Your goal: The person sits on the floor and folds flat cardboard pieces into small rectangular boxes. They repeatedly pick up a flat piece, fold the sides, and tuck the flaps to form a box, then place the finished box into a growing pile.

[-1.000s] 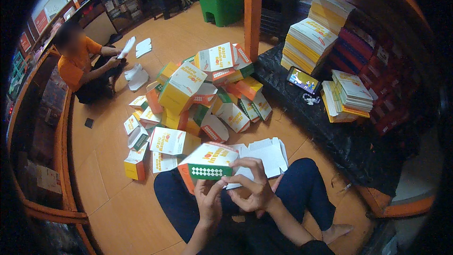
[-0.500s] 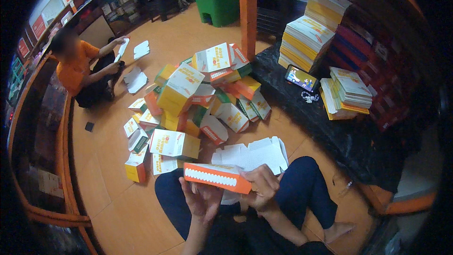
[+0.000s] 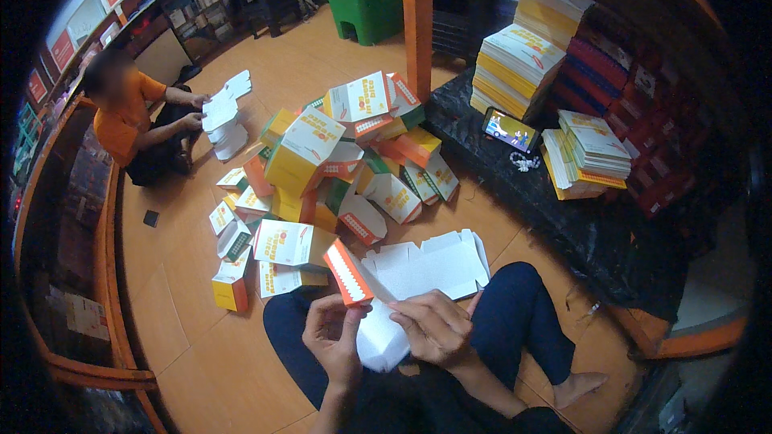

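Note:
Above my lap is a partly folded cardboard box, its orange side with a white scalloped pattern turned up and its white inside panel hanging below. My left hand pinches the orange side's lower end between thumb and fingers. On the panel's right edge, my right hand grips with its fingers bent. Just beyond my hands, a flat white box blank lies with its plain side up. Past it rises a heap of folded boxes in white, yellow, orange and green.
At the left, a seated person in an orange shirt holds a white blank. Stacks of flat blanks and a phone rest on a black-covered ledge at the right. A green bin stands behind an orange post.
The box has turned from lying crosswise to a steep tilt, showing its white inside. My left hand's fingers have curled round its end. The other person's blank has been spread out toward the right.

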`<action>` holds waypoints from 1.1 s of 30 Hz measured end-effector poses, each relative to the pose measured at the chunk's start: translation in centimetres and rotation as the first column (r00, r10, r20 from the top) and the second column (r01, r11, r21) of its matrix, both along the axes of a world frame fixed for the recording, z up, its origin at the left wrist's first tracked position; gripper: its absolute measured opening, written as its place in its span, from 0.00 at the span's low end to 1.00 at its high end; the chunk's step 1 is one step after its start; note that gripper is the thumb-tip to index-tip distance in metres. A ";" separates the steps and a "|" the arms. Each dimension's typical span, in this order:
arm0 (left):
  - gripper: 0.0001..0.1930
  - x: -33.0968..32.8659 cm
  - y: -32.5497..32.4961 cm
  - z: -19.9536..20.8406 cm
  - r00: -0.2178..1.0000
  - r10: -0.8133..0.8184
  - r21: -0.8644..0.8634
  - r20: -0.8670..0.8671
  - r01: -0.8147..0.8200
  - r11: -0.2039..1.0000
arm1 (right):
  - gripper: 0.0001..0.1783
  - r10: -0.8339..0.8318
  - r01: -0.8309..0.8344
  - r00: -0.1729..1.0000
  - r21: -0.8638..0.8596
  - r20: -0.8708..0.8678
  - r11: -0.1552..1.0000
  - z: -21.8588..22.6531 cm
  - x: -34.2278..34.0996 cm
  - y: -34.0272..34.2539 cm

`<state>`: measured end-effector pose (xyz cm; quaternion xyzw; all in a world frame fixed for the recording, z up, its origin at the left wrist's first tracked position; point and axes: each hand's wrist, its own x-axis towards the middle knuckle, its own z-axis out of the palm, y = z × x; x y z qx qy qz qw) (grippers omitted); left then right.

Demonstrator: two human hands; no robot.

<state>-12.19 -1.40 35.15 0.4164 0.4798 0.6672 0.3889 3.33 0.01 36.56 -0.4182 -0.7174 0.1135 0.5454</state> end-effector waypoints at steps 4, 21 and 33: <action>0.10 0.0 0.0 -0.3 0.979 0.120 0.133 -0.164 -0.098 0.986 | 0.07 0.022 -0.024 0.992 -0.019 -0.124 1.000 0.7 0.5 0.0; 0.06 1.6 -0.9 -1.9 0.986 0.140 0.125 -0.088 -0.128 0.984 | 0.06 0.201 -0.351 0.856 -0.249 -0.476 0.903 -0.7 -0.8 0.7; 0.06 3.8 -1.1 -1.0 0.941 0.260 0.093 -0.217 -0.245 0.965 | 0.08 0.201 -0.213 0.936 -0.011 -0.288 0.977 -3.4 -2.5 1.6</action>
